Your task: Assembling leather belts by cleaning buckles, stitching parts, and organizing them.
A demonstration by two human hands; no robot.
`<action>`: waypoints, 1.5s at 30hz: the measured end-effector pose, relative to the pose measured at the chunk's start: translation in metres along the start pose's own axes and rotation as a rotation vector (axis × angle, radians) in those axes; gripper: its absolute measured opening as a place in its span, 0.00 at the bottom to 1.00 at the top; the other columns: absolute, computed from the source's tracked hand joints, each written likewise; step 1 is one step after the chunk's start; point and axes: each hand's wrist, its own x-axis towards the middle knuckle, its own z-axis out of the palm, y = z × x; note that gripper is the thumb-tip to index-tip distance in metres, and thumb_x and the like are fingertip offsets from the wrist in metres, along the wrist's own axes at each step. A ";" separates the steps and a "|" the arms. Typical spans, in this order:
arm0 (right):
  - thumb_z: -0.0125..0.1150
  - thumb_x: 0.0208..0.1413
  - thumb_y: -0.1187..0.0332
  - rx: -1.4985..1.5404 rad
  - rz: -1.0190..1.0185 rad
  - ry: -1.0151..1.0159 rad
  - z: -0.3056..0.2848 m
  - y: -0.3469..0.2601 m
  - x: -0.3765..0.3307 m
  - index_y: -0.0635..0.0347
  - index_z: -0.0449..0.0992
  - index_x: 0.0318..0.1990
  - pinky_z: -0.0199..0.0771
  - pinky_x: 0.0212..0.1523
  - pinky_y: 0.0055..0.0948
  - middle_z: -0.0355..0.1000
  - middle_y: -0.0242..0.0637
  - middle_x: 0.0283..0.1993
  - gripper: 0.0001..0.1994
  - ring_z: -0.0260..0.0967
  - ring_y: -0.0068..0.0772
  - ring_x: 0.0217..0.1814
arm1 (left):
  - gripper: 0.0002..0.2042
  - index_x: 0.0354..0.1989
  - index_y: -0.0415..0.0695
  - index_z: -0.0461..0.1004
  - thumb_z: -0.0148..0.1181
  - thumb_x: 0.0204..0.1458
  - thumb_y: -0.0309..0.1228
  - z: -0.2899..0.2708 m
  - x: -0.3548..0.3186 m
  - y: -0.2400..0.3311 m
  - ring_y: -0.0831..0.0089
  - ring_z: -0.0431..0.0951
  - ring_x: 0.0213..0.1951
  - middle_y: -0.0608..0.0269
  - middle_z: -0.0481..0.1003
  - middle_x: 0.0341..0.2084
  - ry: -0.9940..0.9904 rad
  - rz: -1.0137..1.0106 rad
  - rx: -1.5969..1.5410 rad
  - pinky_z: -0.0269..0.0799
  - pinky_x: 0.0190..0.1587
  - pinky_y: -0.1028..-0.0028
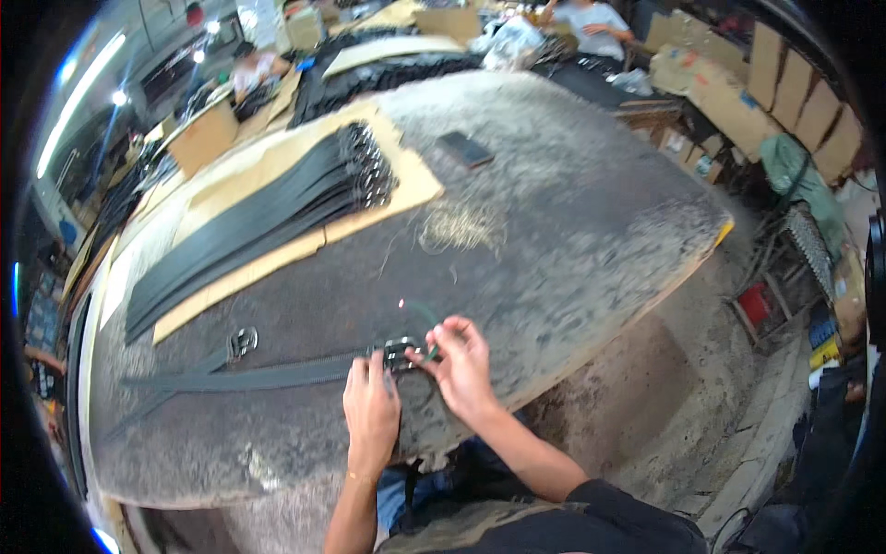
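Observation:
A dark belt strap (258,374) lies flat along the near part of the worn grey worktable (572,212), with a metal buckle (399,352) at its right end. My left hand (371,411) presses on the strap just left of the buckle. My right hand (460,365) pinches the buckle's right side with its fingertips. A second buckle (243,342) lies loose on the table to the left, above the strap.
A stack of several dark belts (277,212) lies on cardboard sheets (277,258) at the back left. A dark phone (464,149) rests farther back. A tuft of loose threads (461,226) lies mid-table. Cardboard boxes and another person sit beyond the table's far edge.

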 end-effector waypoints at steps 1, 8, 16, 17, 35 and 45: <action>0.53 0.64 0.76 -0.048 -0.010 0.016 0.003 -0.003 -0.003 0.57 0.65 0.42 0.84 0.45 0.40 0.67 0.33 0.37 0.04 0.69 0.24 0.40 | 0.13 0.45 0.37 0.72 0.57 0.50 0.20 -0.002 0.000 0.002 0.46 0.74 0.38 0.48 0.70 0.34 0.022 0.023 -0.026 0.70 0.39 0.55; 0.55 0.62 0.76 -0.032 -0.046 0.050 0.003 -0.038 -0.008 0.56 0.67 0.44 0.84 0.44 0.39 0.70 0.32 0.37 0.06 0.71 0.25 0.38 | 0.12 0.38 0.35 0.77 0.57 0.42 0.15 -0.001 0.016 -0.002 0.50 0.74 0.38 0.49 0.70 0.35 -0.076 0.078 -0.017 0.71 0.41 0.57; 0.62 0.59 0.72 -0.437 -0.536 0.367 -0.092 -0.183 -0.043 0.62 0.70 0.57 0.73 0.30 0.16 0.75 0.33 0.39 0.19 0.71 0.17 0.34 | 0.09 0.34 0.33 0.72 0.56 0.43 0.18 -0.001 0.020 -0.009 0.52 0.74 0.42 0.48 0.69 0.39 -0.168 0.056 -0.008 0.75 0.41 0.58; 0.62 0.60 0.72 -0.459 -0.557 0.403 -0.114 -0.201 -0.052 0.63 0.70 0.57 0.72 0.29 0.14 0.75 0.32 0.41 0.19 0.70 0.14 0.33 | 0.08 0.34 0.33 0.72 0.56 0.43 0.18 0.000 0.023 -0.007 0.52 0.74 0.42 0.48 0.68 0.39 -0.196 0.058 0.022 0.77 0.41 0.59; 0.61 0.60 0.72 -0.751 -0.458 0.425 -0.203 -0.252 -0.034 0.61 0.72 0.42 0.51 0.16 0.12 0.74 0.31 0.36 0.06 0.55 0.09 0.19 | 0.06 0.39 0.36 0.70 0.58 0.54 0.23 -0.010 0.020 0.001 0.43 0.72 0.49 0.45 0.68 0.47 -0.202 -0.027 -0.139 0.69 0.49 0.58; 0.67 0.54 0.77 -1.104 -1.118 0.766 -0.175 -0.223 -0.048 0.63 0.80 0.40 0.62 0.23 0.16 0.77 0.32 0.36 0.06 0.65 0.15 0.26 | 0.07 0.38 0.38 0.77 0.62 0.51 0.21 0.004 0.022 0.011 0.49 0.76 0.36 0.50 0.70 0.43 -0.130 0.073 -0.005 0.71 0.36 0.58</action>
